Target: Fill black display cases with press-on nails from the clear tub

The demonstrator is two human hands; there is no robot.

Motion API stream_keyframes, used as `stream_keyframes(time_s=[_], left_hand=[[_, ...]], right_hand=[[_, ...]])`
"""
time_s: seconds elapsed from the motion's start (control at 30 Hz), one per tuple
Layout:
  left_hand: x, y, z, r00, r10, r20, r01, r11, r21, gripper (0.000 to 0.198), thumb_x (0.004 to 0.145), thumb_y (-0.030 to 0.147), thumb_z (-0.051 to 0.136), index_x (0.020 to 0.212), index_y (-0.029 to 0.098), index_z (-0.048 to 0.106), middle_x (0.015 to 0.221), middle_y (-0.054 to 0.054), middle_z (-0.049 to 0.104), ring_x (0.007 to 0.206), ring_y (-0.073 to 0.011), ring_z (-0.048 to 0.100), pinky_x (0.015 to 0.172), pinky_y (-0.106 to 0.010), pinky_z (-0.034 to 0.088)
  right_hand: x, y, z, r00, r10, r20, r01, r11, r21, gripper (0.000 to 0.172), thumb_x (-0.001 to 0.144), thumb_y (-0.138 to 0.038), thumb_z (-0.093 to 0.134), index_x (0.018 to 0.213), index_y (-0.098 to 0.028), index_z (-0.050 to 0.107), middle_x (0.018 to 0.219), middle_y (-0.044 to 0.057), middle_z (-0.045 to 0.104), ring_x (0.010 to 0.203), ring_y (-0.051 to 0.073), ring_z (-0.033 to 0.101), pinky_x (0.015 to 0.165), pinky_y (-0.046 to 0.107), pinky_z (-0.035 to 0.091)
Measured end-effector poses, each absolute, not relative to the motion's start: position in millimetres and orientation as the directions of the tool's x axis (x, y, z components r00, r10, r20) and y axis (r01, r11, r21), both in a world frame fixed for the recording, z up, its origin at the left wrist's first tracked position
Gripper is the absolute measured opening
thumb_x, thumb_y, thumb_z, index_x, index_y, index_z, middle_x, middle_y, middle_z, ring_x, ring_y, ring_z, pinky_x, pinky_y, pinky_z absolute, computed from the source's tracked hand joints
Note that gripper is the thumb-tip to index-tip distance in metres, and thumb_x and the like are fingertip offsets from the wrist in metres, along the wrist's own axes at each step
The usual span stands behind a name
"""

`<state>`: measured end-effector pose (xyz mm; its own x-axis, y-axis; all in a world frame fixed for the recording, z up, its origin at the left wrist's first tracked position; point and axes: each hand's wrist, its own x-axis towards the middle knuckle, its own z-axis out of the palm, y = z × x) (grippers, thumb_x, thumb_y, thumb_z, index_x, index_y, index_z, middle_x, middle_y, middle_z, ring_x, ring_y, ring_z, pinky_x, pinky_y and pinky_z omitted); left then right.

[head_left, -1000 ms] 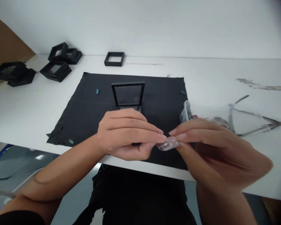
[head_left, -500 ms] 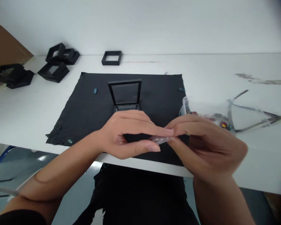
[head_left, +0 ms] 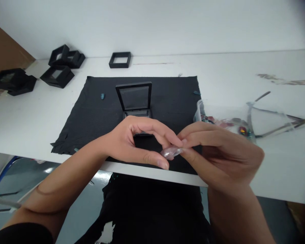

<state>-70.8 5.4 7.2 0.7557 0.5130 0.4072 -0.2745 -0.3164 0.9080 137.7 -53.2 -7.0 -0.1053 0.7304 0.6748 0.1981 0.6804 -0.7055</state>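
Observation:
Above the front edge of the black cloth (head_left: 88,118), a small clear plastic bag (head_left: 170,153) is between my two hands. My right hand (head_left: 218,152) pinches its right end between thumb and fingertips. My left hand (head_left: 137,142) curves round its left end, the thumb below and the fingers behind it. What the bag contains, I cannot make out. Behind my left hand stands a black frame (head_left: 134,98) with its lid raised; its base is partly hidden by my fingers.
Right of the cloth sits a clear plastic tub (head_left: 199,110) holding small coloured pieces in bags, with metal tweezers (head_left: 271,132) by it. Several black frames (head_left: 57,76) are stacked back left; another frame (head_left: 120,60) lies near the wall. A blue piece (head_left: 102,96) rests on the cloth.
My left fingers have bent and drawn apart from the thumb, showing more of the plastic bag. My right hand keeps its pinch. The view has shifted slightly.

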Motion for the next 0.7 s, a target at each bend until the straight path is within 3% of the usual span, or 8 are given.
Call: stream_keyframes(time_s=[0.2,0.33,0.53,0.7], left_hand=[[-68.2,6.3,5.9,0.776,0.504,0.381,-0.323,-0.201,0.925,0.043,0.068,0.022,0.095,0.104,0.016,0.073,0.086,-0.004,0.077,0.082,-0.0148,0.078,0.076,-0.018,0.061],[-68.6,4.7,5.0,0.781,0.532,0.326,-0.301,-0.136,0.944,0.044,0.066,0.022,0.097,0.101,0.017,0.071,0.083,-0.002,0.077,0.078,-0.0139,0.077,0.073,-0.018,0.062],[-71.2,3.1,2.6,0.766,0.551,0.333,-0.344,-0.086,0.935,0.038,0.073,0.006,0.089,0.102,0.018,0.067,0.086,-0.001,0.077,0.083,-0.0140,0.078,0.070,-0.016,0.061],[-71.5,2.4,6.1,0.763,0.555,0.332,-0.329,-0.109,0.938,0.049,0.065,0.005,0.093,0.106,0.018,0.071,0.087,0.001,0.077,0.085,-0.0150,0.079,0.077,-0.020,0.064]], right_hand=[[138.5,-49.6,-10.2,-0.152,0.686,0.712,0.117,0.727,-0.676,0.034,0.073,0.003,0.076,0.095,-0.022,0.074,0.083,0.000,0.074,0.075,0.017,0.070,0.061,0.031,0.059],[138.0,-50.0,-9.9,-0.161,0.685,0.711,0.117,0.728,-0.675,0.036,0.073,0.006,0.076,0.096,-0.022,0.074,0.084,0.000,0.074,0.076,0.017,0.070,0.062,0.032,0.059],[137.7,-52.6,-9.2,-0.142,0.679,0.720,0.139,0.734,-0.665,0.037,0.072,0.008,0.074,0.096,-0.021,0.074,0.082,0.001,0.073,0.076,0.017,0.070,0.061,0.034,0.059],[137.3,-52.4,-10.1,-0.117,0.688,0.716,0.143,0.725,-0.673,0.038,0.072,0.008,0.074,0.096,-0.022,0.074,0.084,0.000,0.074,0.076,0.017,0.070,0.059,0.033,0.058]])
